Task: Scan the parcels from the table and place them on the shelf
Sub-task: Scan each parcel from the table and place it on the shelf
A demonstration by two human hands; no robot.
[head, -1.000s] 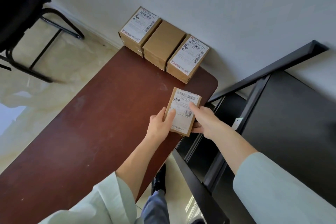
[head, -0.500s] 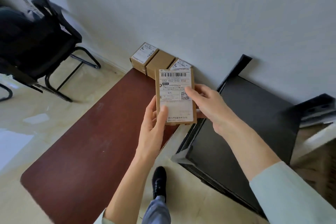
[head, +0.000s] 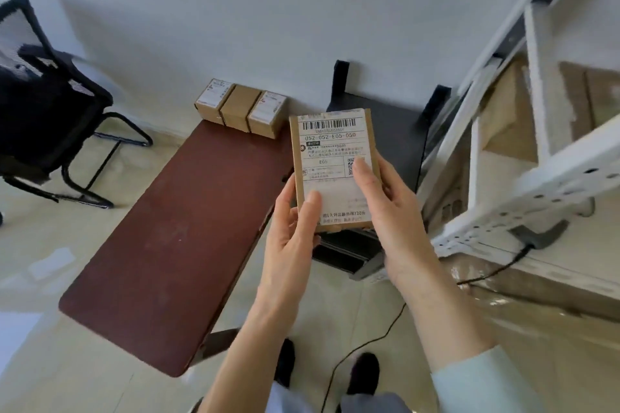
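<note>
Labelled cardboard parcel held upright in the air between both hands: left hand thumb pinches its lower left edge, right hand fingers clamp the right side, fingertip over the label. Appears light, rigid; grip by side edges, barcode above fingers unobstructed.

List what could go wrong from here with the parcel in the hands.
1. The right hand has a finger over the QR code on the parcel, which may block a scan there.
2. The left hand grips only the lower edge; the parcel could slip.
3. The black cable trails past the shoes, a possible trip hazard.
</note>
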